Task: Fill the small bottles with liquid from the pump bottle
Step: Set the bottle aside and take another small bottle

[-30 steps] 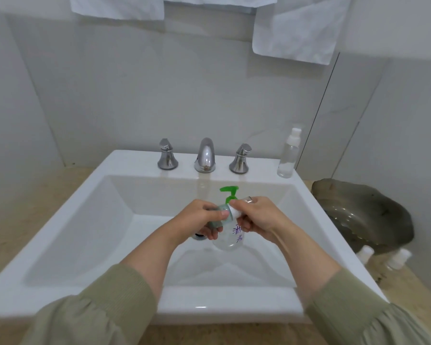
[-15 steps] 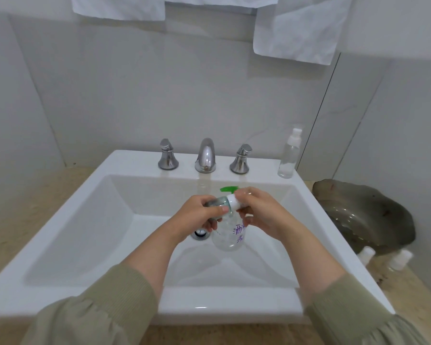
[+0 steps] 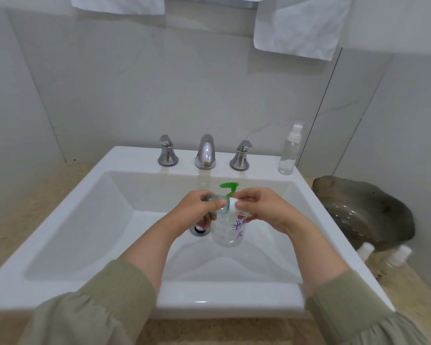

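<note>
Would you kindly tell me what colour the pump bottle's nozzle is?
The pump nozzle is bright green, seen best in the head view.

Olive-green sleeves (image 3: pixel 85 317) with ribbed cuffs (image 3: pixel 125 287) leave left hand (image 3: pixel 197 207) and right hand (image 3: pixel 264 210) bare.

Over the sink (image 3: pixel 135 155), our left hand (image 3: pixel 194 207) grips a small bottle (image 3: pixel 215 204) turned sideways and our right hand (image 3: pixel 264 207) pinches its cap (image 3: pixel 233 204). The pump bottle (image 3: pixel 228 232) sits in the basin below them, just right of the drain (image 3: pixel 199 230). On the back rim the faucet (image 3: pixel 205 151) stands between the left handle (image 3: pixel 167 151) and the right handle (image 3: pixel 240 155), with a spare bottle (image 3: pixel 289 150) at the right corner. On the counter (image 3: pixel 23 207) to the right, a bowl (image 3: pixel 368 215) lies behind two capped bottles (image 3: pixel 365 250).
</note>
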`<state>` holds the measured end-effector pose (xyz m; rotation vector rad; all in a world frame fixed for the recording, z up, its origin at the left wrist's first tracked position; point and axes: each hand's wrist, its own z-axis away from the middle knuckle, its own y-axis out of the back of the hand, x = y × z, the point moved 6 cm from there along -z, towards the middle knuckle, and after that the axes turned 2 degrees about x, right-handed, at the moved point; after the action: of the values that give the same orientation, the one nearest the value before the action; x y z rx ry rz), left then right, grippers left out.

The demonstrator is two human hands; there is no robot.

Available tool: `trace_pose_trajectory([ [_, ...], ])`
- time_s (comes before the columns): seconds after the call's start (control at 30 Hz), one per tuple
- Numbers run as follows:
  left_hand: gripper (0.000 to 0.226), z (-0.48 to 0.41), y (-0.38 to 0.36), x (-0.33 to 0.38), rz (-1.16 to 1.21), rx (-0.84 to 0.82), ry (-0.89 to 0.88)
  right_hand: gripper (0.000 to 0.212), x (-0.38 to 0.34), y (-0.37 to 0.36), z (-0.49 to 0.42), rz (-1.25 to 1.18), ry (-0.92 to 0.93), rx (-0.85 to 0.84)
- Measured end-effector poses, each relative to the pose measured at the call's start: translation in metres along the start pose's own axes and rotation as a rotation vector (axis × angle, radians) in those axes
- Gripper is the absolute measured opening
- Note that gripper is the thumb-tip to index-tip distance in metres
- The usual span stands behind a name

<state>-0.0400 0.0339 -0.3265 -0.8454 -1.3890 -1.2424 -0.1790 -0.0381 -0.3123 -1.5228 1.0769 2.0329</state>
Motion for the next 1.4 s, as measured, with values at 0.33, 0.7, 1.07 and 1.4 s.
trace_pose_trajectory([
  [0.33,0.059,0.008,-0.003,-0.016,-0.216,-0.059,0.307,0.029,-0.007,-0.019,0.004,0.653,0.188,0.162],
  [0.7,0.044,0.005,0.009,-0.023,0.308,0.019,0.464,0.028,-0.017,0.019,0.005,0.511,0.289,0.575],
  [1.07,0.023,-0.006,0.014,-0.015,0.279,0.149,0.206,0.037,0.001,0.053,-0.028,0.115,0.115,0.775],
  [1.4,0.034,-0.017,0.022,-0.021,0.142,0.324,0.153,0.034,0.007,0.065,-0.076,0.221,0.081,0.907],
])
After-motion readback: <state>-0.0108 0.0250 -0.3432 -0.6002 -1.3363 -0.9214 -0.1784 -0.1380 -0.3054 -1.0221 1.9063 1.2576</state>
